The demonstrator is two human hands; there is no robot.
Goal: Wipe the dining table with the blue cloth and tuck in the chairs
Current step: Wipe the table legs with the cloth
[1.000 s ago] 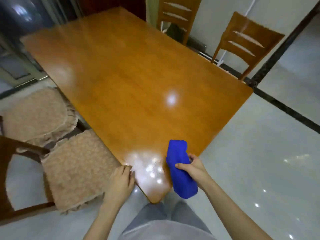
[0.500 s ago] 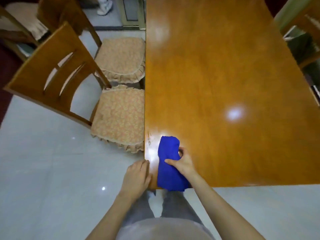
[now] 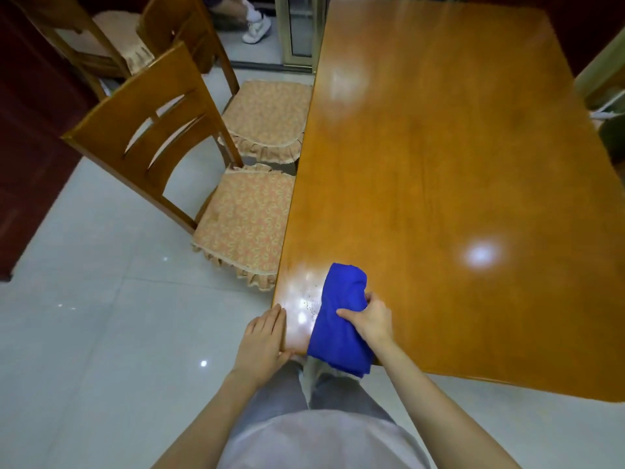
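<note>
The glossy wooden dining table (image 3: 439,157) fills the right of the head view. A folded blue cloth (image 3: 341,319) lies on its near left corner, its lower end hanging over the near edge. My right hand (image 3: 370,319) grips the cloth from the right and presses it on the tabletop. My left hand (image 3: 263,340) rests flat with its fingers together against the table's corner edge, holding nothing. Two wooden chairs with floral cushions stand along the table's left side, the near chair (image 3: 189,170) and the far chair (image 3: 267,113), seats partly under the edge.
Another chair (image 3: 101,38) stands at the far left by a dark red wall. A person's foot in a white shoe (image 3: 255,27) shows at the top. Pale glossy floor tiles (image 3: 101,316) spread to the left. A door frame (image 3: 301,28) stands beyond the table.
My view has swung round so the table's long side now runs away from me. The cloth and my right hand stayed at the near corner, shifting slightly. My left hand remains on the edge.
</note>
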